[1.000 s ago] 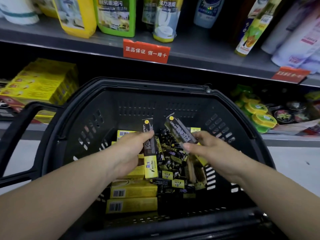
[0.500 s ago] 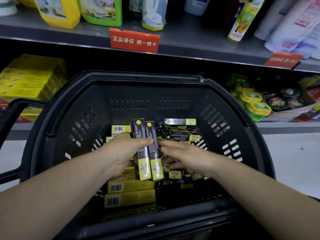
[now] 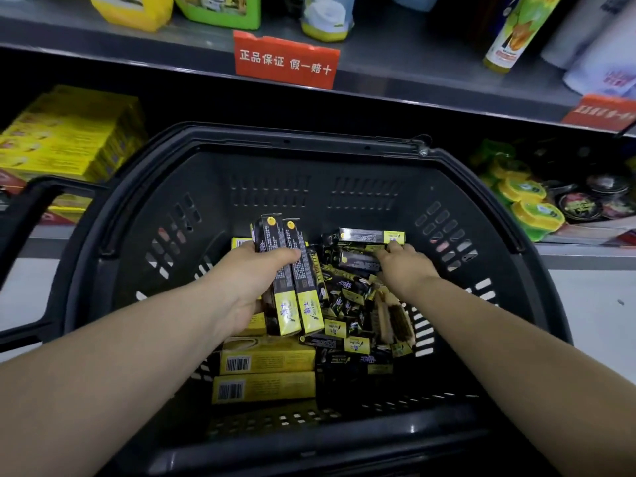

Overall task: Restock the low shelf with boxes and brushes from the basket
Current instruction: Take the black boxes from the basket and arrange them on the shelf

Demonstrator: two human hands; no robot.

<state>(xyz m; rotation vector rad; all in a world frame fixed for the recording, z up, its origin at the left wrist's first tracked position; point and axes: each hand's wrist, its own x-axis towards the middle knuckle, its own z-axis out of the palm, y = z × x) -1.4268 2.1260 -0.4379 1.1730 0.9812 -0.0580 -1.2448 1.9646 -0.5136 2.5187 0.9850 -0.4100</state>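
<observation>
A black plastic basket fills the middle of the view. Inside lie several slim black-and-yellow boxes, two larger yellow boxes and a wooden brush. My left hand grips two slim black-and-yellow boxes side by side, upright over the pile. My right hand reaches to the far side of the pile, its fingers curled round another slim dark box lying there. The low shelf runs behind the basket.
Stacked yellow boxes sit on the low shelf at left, round green and black tins at right. The upper shelf carries bottles and red price tags. The basket's handle juts out left.
My right hand handed its box over to my left hand, which now holds two. The right hand then moved forward to the far side of the pile and took hold of another box.
</observation>
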